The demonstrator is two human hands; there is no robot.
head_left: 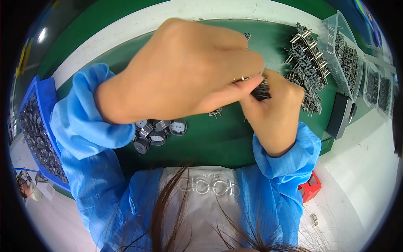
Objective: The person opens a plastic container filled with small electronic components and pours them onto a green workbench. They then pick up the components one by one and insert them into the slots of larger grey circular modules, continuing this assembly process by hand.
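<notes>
My left hand reaches across the middle of the view, its fingers closed at the tips and pressed against my right hand. Between the two hands sits a black part with thin metal pins, mostly hidden by my fingers. My right hand is closed around it; the left thumb and fingers pinch at its pinned edge. Below my left wrist lies a small cluster of grey round housings with pale faces. To the right of my hands rises a heap of black pinned parts.
A blue bin full of dark parts stands at the left. Clear plastic bins with black pinned parts line the right side. A black box is at the green table's right edge, and a red plastic object sits lower right.
</notes>
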